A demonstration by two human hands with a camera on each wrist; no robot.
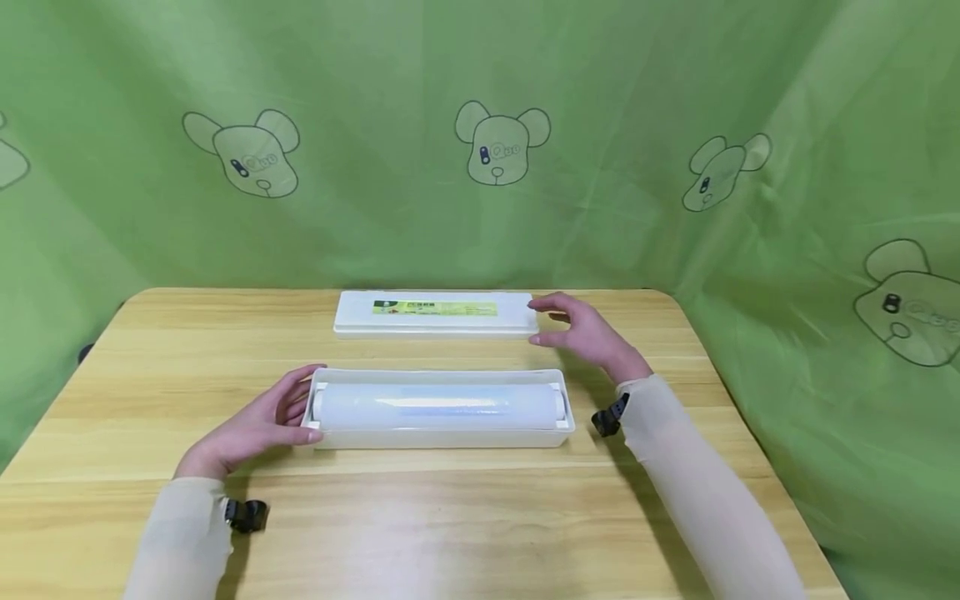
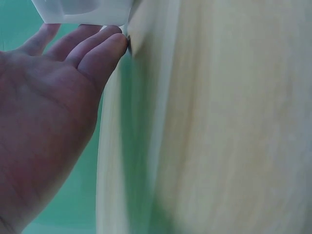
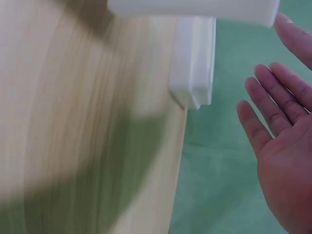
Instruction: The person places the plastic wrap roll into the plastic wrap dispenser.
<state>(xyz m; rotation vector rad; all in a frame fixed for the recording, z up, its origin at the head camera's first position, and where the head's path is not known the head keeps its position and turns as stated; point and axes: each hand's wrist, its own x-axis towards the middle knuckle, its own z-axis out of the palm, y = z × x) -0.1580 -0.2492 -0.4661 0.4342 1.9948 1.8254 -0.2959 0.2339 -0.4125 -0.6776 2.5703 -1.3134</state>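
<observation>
Gripping the cling-film dispenser [image 1: 438,438] by its nine-o'clock end with left hand [image 1: 258,423], on desk [image 1: 420,533], six o'clock from lid [image 1: 437,321]; poised near lid's three-o'clock end with right hand [image 1: 585,332] unclosed. Probably light, stiff-walled, slick: best held by both ends.

The roll [image 1: 442,407] lies in the box [image 1: 442,439] on the table [image 1: 420,533], the lid [image 1: 435,323] behind it.

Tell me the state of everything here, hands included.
Long white plastic box: open-topped, upright.
Shiny whitish film roll: lying lengthwise inside the box.
White rectangular plastic lid with green label: off, label up.
Left hand: holding the box's left end.
Right hand: open at the lid's right end.
</observation>
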